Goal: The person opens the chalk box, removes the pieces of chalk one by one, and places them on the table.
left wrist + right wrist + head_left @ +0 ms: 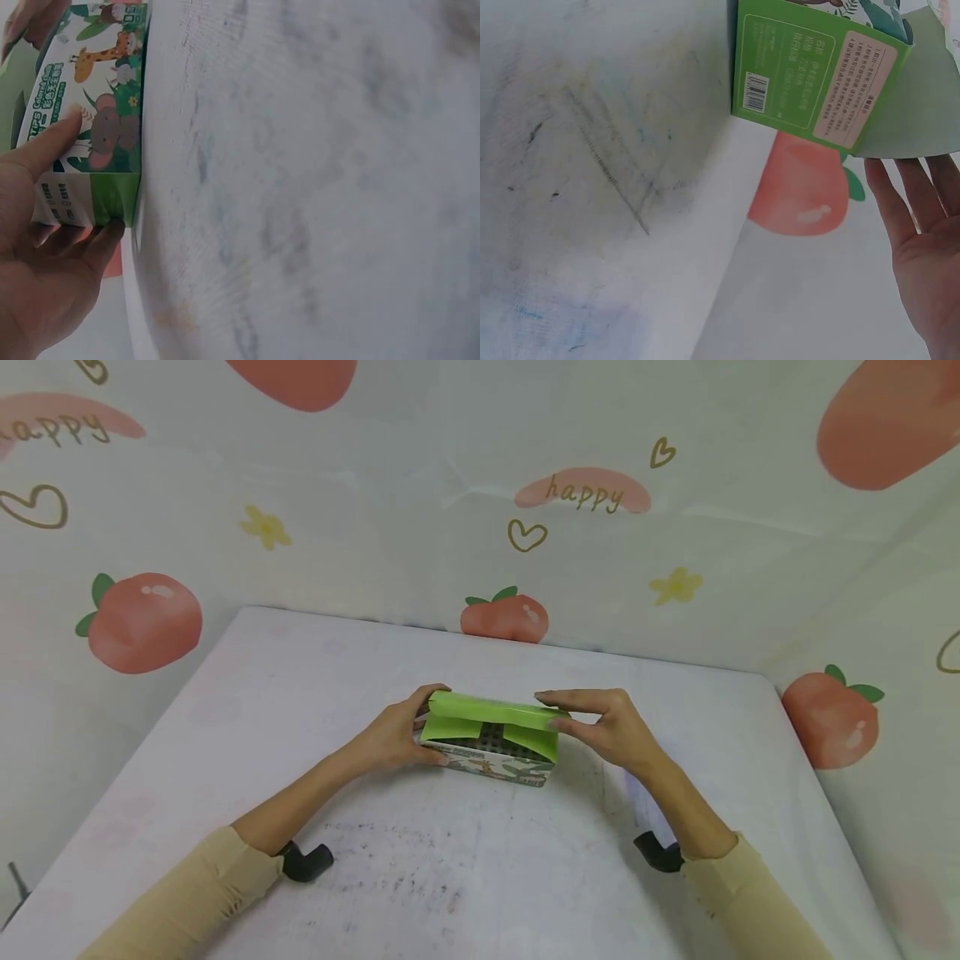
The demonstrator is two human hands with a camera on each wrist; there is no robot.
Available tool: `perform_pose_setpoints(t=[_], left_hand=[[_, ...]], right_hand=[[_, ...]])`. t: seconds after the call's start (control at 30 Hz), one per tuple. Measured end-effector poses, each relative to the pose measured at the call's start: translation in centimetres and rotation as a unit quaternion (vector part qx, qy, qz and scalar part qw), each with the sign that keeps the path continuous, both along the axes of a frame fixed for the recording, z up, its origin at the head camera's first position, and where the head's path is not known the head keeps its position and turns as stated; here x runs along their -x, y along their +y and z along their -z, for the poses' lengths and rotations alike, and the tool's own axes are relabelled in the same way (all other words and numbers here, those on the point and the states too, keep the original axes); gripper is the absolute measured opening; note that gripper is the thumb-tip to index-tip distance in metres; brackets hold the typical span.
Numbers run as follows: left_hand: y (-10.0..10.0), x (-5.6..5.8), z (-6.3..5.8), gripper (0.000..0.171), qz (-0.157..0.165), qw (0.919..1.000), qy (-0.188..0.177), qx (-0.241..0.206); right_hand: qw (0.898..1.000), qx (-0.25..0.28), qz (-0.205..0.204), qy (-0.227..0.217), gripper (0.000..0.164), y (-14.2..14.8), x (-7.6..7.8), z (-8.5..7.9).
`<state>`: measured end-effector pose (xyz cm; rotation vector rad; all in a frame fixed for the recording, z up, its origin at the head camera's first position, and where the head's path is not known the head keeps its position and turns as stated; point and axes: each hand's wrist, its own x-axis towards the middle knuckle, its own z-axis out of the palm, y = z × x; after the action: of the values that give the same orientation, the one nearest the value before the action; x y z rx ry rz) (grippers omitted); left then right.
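A small cardboard box (487, 767) with cartoon animals on its front stands near the middle of the table. Its bright green lid (498, 708) is raised, and rows of dark round shapes inside (491, 732) show beneath it. My left hand (393, 735) grips the box's left end; in the left wrist view the thumb (56, 142) lies on the printed front and the fingers wrap the end. At the lid's right end, my right hand (618, 731) pinches the lid between thumb and fingers. The right wrist view shows the green end panel (795, 75) with a barcode.
The white table (390, 877) carries dark smudges in front of the box. Behind it hangs a pale cloth (390, 510) printed with red fruit, hearts and flowers. A black curved piece (307, 863) sits at each wrist beside the beige sleeves (187, 893).
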<state>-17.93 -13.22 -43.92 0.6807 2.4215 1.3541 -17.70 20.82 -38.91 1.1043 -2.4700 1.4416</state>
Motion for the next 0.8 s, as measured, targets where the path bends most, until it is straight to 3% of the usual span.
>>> perform_pose_setpoints(t=[0.27,0.47,0.67,0.8], left_hand=[[-0.2,-0.1,0.2,0.113,0.011,0.9999,-0.005,-0.008],[-0.7,-0.2,0.3,0.105,0.010,0.9998,-0.008,-0.013],[-0.8,-0.5,0.2,0.102,0.010,0.9982,-0.022,-0.054],[-0.8,-0.8,0.1,0.102,0.004,0.9981,-0.019,-0.058]], right_hand=[[0.999,0.039,0.001,-0.014,0.031,-0.3,0.2,-0.3],[0.998,0.054,0.009,-0.014,0.027,-0.3,0.5,-0.5],[0.996,0.047,0.060,-0.040,0.023,-0.5,0.6,-0.9],[0.993,0.030,0.105,-0.056,0.019,-0.7,0.6,-1.2]])
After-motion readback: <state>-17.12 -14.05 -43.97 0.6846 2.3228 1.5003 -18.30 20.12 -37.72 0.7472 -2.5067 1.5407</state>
